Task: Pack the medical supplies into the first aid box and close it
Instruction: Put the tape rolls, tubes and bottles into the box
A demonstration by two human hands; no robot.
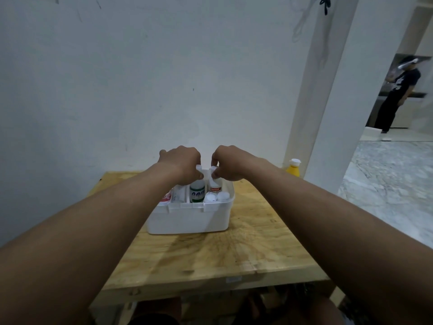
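Observation:
A white first aid box (187,219) stands open on the wooden table (234,249). Inside it are upright bottles: one with a green label (197,192), one with a red label (215,187), and two white caps (216,197) at the front right. A red and white packet (166,197) sits at the left. My left hand (181,163) pinches the white cap of the green-label bottle. My right hand (230,164) pinches the white cap of the red-label bottle. No lid is visible.
A yellow bottle with a white cap (293,168) stands at the table's back right corner, by a white pillar (321,90). A wall runs behind the table. A person (398,95) stands far off to the right on a marble floor.

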